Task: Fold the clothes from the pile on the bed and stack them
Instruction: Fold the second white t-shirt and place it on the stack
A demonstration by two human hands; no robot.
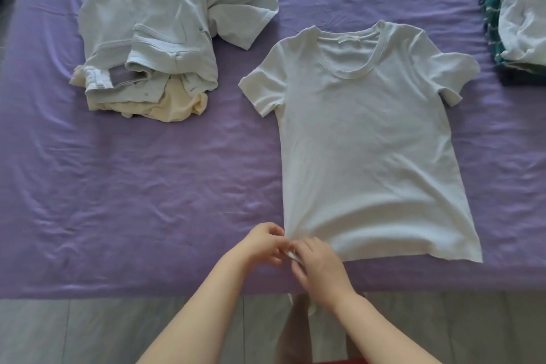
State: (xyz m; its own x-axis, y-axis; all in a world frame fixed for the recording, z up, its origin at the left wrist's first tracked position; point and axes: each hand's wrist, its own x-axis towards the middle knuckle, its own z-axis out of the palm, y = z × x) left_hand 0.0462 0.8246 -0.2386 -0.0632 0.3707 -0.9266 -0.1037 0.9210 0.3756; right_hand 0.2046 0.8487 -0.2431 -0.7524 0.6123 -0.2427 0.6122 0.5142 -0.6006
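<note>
Now the white T-shirt lies spread face-up on the purple bedsheet, right of the unfolded pile; left hand and right hand both pinch its near-left hem corner, apparently straightening it for folding; the folded stack sits far right.

This looks like a bedroom in a home. A big bed fills most of the view — it has a wrinkly purple sheet on it. Everyday clothes lie on the sheet: a loose pile of clothes, a white T-shirt spread flat, and a small stack at the side. Below the bed is a grey floor.
</note>
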